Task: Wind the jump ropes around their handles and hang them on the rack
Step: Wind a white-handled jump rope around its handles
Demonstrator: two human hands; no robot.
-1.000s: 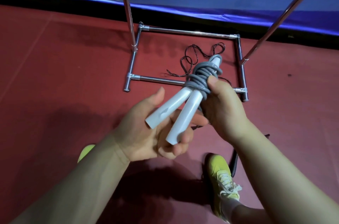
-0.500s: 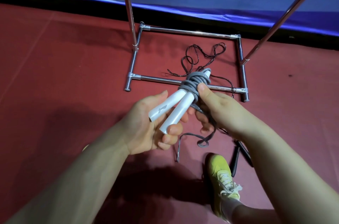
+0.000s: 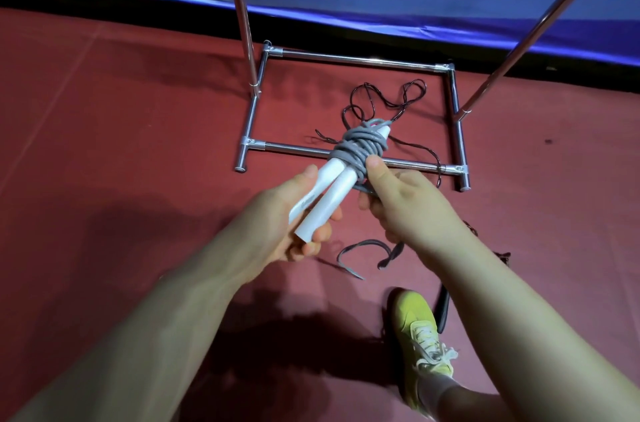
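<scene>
— What can't we make out here?
— The rack (image 3: 349,58) runs off the top edge, so we see only its base and lower poles. The right hand (image 3: 412,207) covers its own fingers and the grey rope (image 3: 360,148) where it leaves the white handles (image 3: 325,200).
— And lower down?
— The loose grey end (image 3: 363,245) passes behind that forearm. We see only part of a black handle (image 3: 443,311) beside the yellow shoe (image 3: 419,328).
</scene>
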